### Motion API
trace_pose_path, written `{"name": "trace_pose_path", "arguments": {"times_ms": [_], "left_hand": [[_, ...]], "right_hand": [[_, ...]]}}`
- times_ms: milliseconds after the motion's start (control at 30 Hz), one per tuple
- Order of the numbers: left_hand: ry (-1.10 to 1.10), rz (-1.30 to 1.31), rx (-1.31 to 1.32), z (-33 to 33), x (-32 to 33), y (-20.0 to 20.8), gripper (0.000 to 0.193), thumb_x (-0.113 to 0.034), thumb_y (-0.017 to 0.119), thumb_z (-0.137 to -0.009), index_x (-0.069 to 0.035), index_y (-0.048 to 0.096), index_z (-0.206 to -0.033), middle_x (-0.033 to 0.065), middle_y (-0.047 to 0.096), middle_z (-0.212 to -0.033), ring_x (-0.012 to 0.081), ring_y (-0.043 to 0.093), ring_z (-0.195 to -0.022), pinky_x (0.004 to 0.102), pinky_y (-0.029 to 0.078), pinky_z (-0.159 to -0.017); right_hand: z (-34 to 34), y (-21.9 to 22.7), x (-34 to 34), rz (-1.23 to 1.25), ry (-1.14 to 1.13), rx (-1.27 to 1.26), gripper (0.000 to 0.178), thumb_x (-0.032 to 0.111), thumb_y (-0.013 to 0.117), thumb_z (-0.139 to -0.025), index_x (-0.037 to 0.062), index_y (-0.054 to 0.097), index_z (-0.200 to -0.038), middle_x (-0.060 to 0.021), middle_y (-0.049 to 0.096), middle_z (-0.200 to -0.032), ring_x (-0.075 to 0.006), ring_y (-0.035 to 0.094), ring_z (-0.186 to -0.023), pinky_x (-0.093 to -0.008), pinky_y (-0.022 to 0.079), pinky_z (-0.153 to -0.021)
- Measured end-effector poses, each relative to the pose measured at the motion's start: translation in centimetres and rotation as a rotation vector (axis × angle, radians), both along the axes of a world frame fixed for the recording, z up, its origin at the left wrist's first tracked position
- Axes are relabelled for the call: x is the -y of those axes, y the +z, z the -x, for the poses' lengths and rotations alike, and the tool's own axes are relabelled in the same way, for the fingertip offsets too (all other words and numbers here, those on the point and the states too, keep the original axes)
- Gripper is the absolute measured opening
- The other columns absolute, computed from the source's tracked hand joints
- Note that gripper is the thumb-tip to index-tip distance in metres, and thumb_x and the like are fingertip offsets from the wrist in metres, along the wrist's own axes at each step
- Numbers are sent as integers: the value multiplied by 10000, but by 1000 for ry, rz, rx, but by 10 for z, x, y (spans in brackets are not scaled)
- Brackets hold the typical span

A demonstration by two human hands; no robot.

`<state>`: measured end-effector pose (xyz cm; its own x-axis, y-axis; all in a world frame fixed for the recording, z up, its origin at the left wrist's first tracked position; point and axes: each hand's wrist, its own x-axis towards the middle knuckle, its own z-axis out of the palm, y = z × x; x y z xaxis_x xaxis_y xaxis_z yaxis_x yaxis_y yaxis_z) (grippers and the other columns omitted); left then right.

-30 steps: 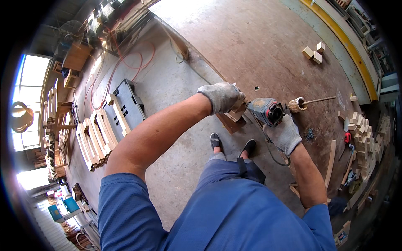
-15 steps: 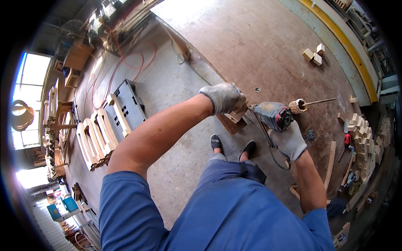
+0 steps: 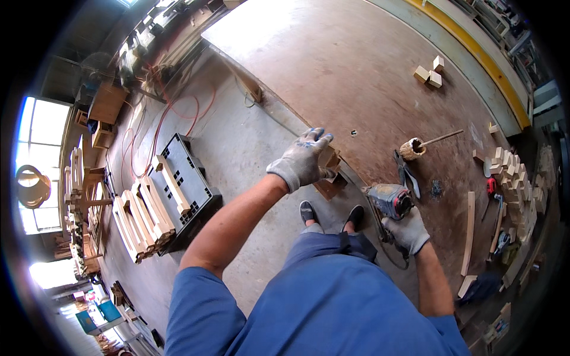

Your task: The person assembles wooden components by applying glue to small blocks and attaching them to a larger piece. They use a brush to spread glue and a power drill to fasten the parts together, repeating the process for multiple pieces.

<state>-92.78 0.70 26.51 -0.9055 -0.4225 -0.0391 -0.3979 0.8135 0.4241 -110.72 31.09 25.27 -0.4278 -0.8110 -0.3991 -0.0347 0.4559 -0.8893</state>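
Note:
My right hand point(image 3: 408, 230), in a grey-white work glove, is wrapped round the handle of a nail gun point(image 3: 390, 200) with a dark, worn head and an air hose. The gun's nose points toward the table edge, a little apart from a wooden block point(image 3: 327, 156). At that block, on the near edge of the big table, my gloved left hand point(image 3: 301, 157) has its fingers stretched out and spread. Whether its thumb touches the block is hard to see. Below the block juts a brown wooden piece point(image 3: 330, 188).
On the brown tabletop point(image 3: 332, 65) lie pliers point(image 3: 407, 174), a pot with a stick point(image 3: 413, 149), loose wood blocks point(image 3: 435, 79) and a long strip point(image 3: 468, 232). A block stack point(image 3: 513, 187) stands at right. Slatted wooden frames point(image 3: 142, 219) rest by a black pallet point(image 3: 193, 178) at left.
My left hand has opened from a closed grip at the block. The nail gun has drawn away from the block toward me, and the pliers now show. The view has shifted slightly.

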Motion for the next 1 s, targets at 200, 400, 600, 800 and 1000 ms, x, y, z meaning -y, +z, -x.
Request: {"name": "trace_pose_path", "arguments": {"times_ms": [200, 400, 600, 800, 1000], "left_hand": [[240, -84, 67, 7, -18, -4, 723, -305, 796, -869, -56, 524, -1491, 247, 555, -1481, 444, 573, -1313, 468, 478, -1117], [42, -103, 34, 4, -12, -2, 710, -212, 786, -864, -70, 516, -1505, 224, 579, -1462, 427, 577, -1320, 467, 476, -1127], [-416, 91, 40, -13, 9, 11, 708, -87, 746, -855, -102, 509, -1522, 185, 584, -1478, 404, 511, -1410, 472, 454, -1164], [-105, -142, 12, -29, 3, 13, 798, -74, 766, -818, -85, 453, -1553, 251, 401, -1614, 454, 413, -1472, 466, 435, -1187], [231, -113, 150, -29, -3, 5, 816, -231, 869, -768, -17, 510, -1469, 247, 598, -1406, 438, 584, -1294, 448, 516, -1071]], "right_hand": [[-4, -11, -10, -52, -30, 20, 299, 80, 757, -833, -12, 752, -1118, -85, 789, -1036, -166, 738, -983, -347, 578, -901], [-6, -16, -11, -23, -27, 40, 307, 74, 747, -838, -2, 753, -1135, -92, 789, -1052, -164, 734, -985, -347, 577, -905], [-9, -6, -7, -19, -8, 40, 313, 63, 737, -842, 1, 750, -1149, -100, 787, -1075, -173, 733, -1001, -353, 578, -914], [-8, -20, -12, -49, 37, -10, 314, 82, 742, -835, -4, 751, -1137, -109, 793, -1024, -178, 744, -959, -356, 583, -890], [-13, -7, 1, -49, 38, 42, 309, 85, 739, -835, -12, 751, -1129, -108, 793, -1015, -173, 745, -944, -356, 586, -875]]}}
